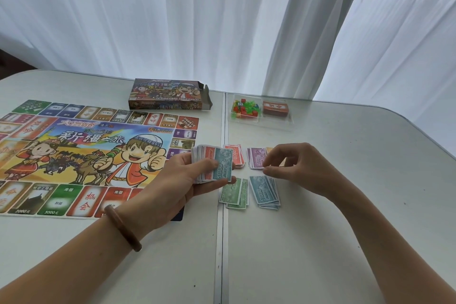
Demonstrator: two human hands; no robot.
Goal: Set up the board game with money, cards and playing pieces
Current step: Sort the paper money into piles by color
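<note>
My left hand [190, 180] grips a stack of play money [212, 164] with a blue 1000 note on top, held just right of the game board [81, 153]. My right hand [293, 168] hovers over sorted money piles on the table, fingers curled with thumb and fingertips close together; nothing shows between them. Under it lie a purple pile [256, 157], a red pile [237, 155], a green pile [234, 192] and a blue pile [265, 191]. A clear tray [261, 123] at the back holds small coloured playing pieces [243, 107], a die and an orange card deck [275, 107].
The open game box [170, 95] lies behind the board near the table's far edge. A seam [222, 242] runs down the white table between the board and the piles. White curtains hang behind. The table's rounded right corner is at the far right.
</note>
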